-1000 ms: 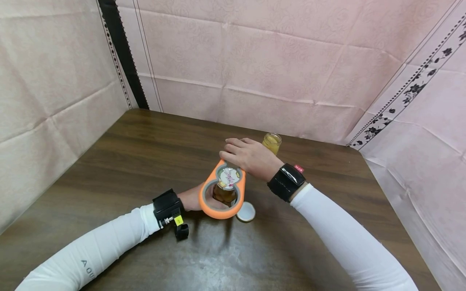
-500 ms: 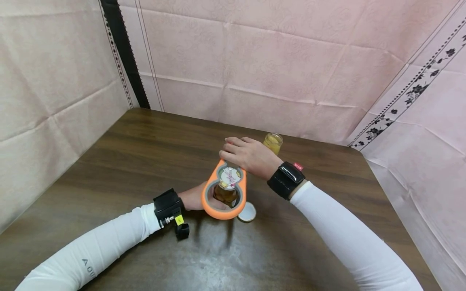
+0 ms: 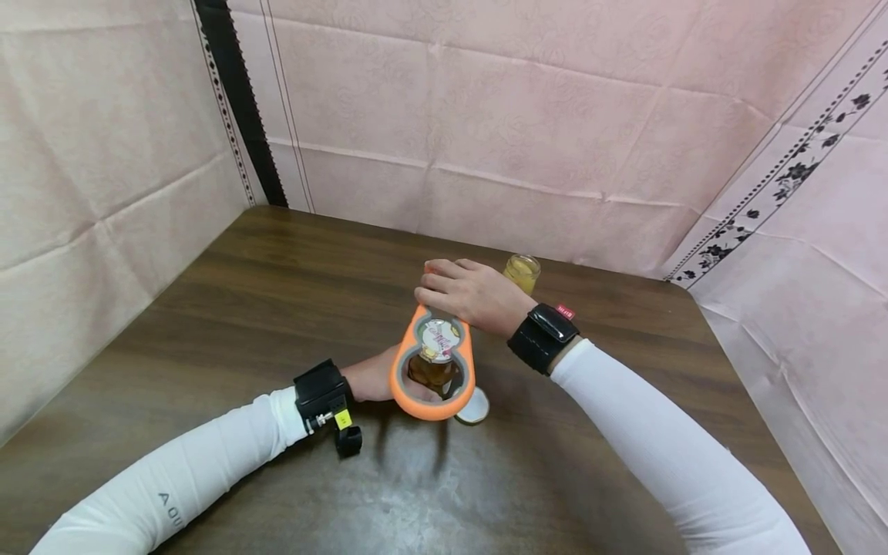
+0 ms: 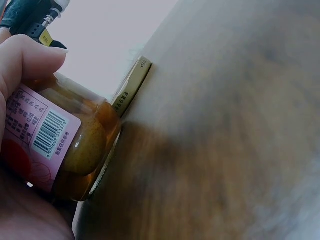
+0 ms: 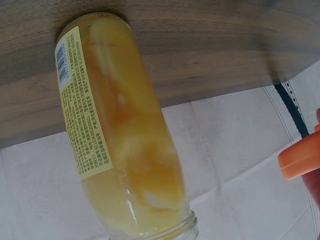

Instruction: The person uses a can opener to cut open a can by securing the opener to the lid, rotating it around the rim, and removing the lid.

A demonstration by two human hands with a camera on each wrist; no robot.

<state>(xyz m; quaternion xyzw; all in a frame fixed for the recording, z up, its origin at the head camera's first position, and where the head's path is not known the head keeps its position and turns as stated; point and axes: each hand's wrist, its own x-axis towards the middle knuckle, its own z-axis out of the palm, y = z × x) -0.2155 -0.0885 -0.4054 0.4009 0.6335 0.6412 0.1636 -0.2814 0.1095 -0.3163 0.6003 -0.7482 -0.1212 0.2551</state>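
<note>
Nearest the camera, two white sleeves enter from the lower edge of the dark wooden table (image 3: 229, 308), each wrist carrying a black strap-mounted device.

Left hand (image 3: 371, 379): wrapped round the body of a small glass jar (image 3: 430, 368) of amber preserves, thumb (image 4: 27, 52) pressed against its pink barcode label. Jar stands upright on the table, about mid-surface, held steady.

Just right of the jar's base, touching or nearly so: a loose metal lid (image 3: 473, 406), lying flat, pale inside face up. In the left wrist view its gold edge (image 4: 131, 87) sits right beside the jar bottom.

Over the jar's top: an orange jar opener (image 3: 432, 362), figure-eight shaped with grey inner lining. Its smaller ring is seated round the jar's printed cap (image 3: 437, 338); the larger ring hangs toward the camera.

Right hand (image 3: 472, 297): fingers curled round the far end of the opener, knuckles up. Only a sliver of orange shows at the edge of the right wrist view.

Beyond the right hand: a taller open jar (image 3: 521, 272) of yellow fruit in syrup, upright, near the table's far edge, untouched.

Behind: pink patterned cloth walls (image 3: 486, 131).
</note>
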